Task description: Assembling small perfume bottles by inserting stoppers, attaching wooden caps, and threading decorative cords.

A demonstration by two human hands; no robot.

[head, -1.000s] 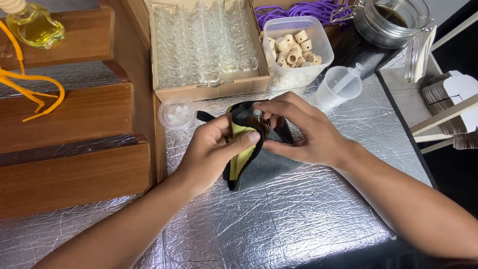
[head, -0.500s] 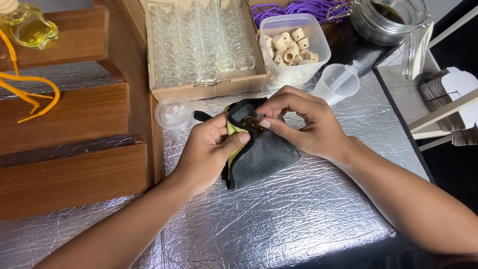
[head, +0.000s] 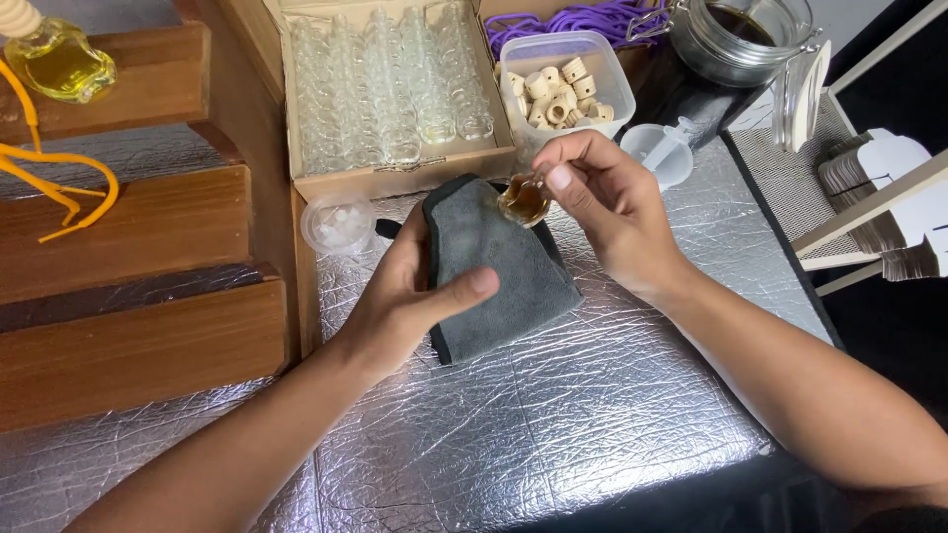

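While my left hand point(head: 415, 296) grips the grey cloth point(head: 499, 266) on the foil-covered table point(head: 553, 415), thumb pressed across it, my right hand point(head: 607, 202) pinches a small bottle point(head: 522, 200) of amber liquid just above the cloth's far edge. Beyond the cloth sits a cardboard box point(head: 395, 178) of empty glass bottles, beside a tub point(head: 565, 84) of wooden caps.

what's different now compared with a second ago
The right hand has lifted a small amber-filled bottle off the grey cloth. The left hand now holds the cloth folded shut, its yellow side hidden. The box of empty bottles is unmoved.
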